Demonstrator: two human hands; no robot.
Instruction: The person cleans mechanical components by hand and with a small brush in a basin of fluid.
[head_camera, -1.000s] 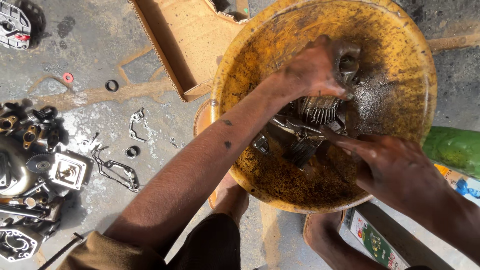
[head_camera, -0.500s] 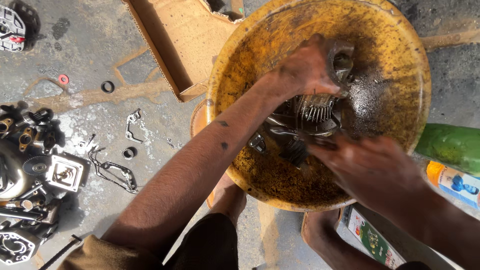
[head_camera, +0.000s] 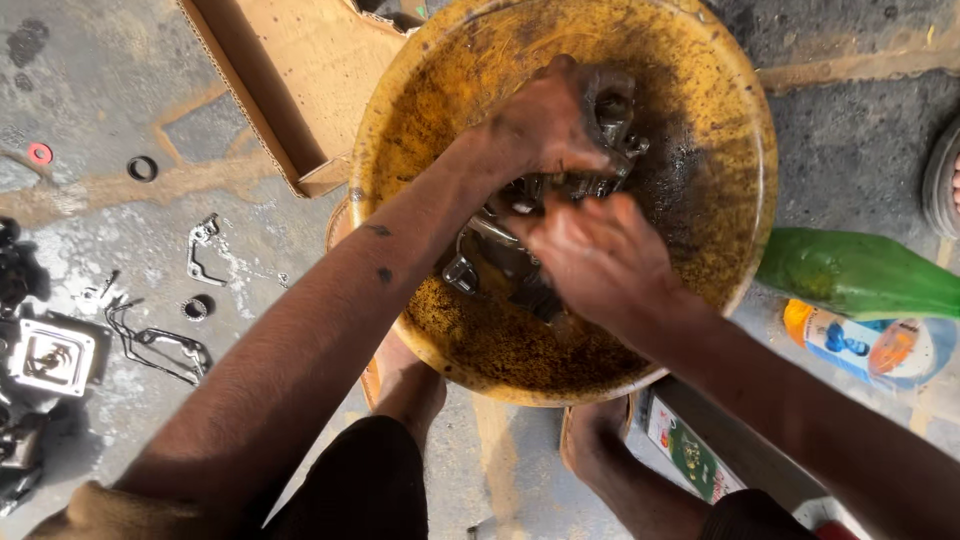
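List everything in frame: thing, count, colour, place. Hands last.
basin: 1, yellow, grimy, centre, on the ground
engine part: 1, dark oily metal, inside the basin under both hands
cardboard tray: 1, brown, top left of the basin
rings: 2, one black and one red, on the concrete at left
small metal parts: several, grey, on the concrete at left
engine pieces: a cluster, dark and silver, left edge
green bottle: 1, lying right of the basin
printed packet: 1, blue and orange, below the bottle
feet: 2, bare, below the basin
left hand: gripping the engine part
right hand: on the engine part, what it holds is hidden
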